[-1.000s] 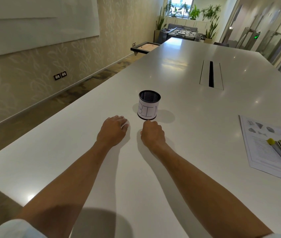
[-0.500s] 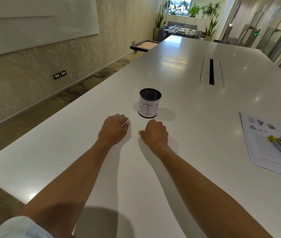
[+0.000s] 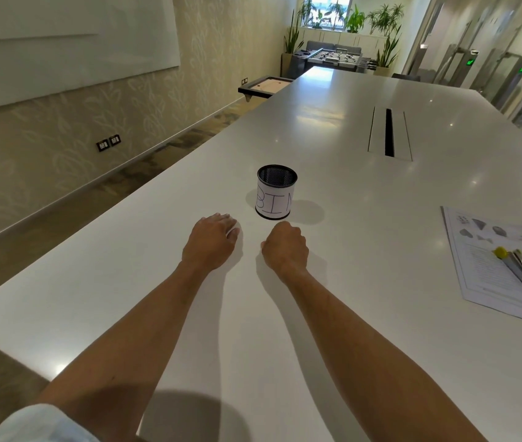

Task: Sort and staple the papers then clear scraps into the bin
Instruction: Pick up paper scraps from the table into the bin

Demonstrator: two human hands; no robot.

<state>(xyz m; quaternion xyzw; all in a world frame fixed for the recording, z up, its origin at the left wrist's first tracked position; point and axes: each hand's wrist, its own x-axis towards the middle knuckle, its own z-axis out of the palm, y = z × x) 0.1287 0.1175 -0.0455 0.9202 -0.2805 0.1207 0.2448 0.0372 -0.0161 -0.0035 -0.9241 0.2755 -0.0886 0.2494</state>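
White scraps of paper (image 3: 233, 230) peek out from under the fingers of the left hand (image 3: 210, 242), which lies palm down on the bench (image 3: 380, 193) with its fingers loosely bent over them. Just beside it, the right hand (image 3: 286, 247) rests as a curled fist, knuckles up; whether it holds anything cannot be told. Directly beyond both hands, near the fingertips, stands the bin (image 3: 276, 191), a black mesh cup wrapped in a white label with "BIN" written on it, upright and open at the top. Well off to the right lie the papers (image 3: 489, 269), a flat stack printed with text and small grey shapes. On top of them rests the stapler (image 3: 519, 271), metal with a yellow end, lying at a slant.
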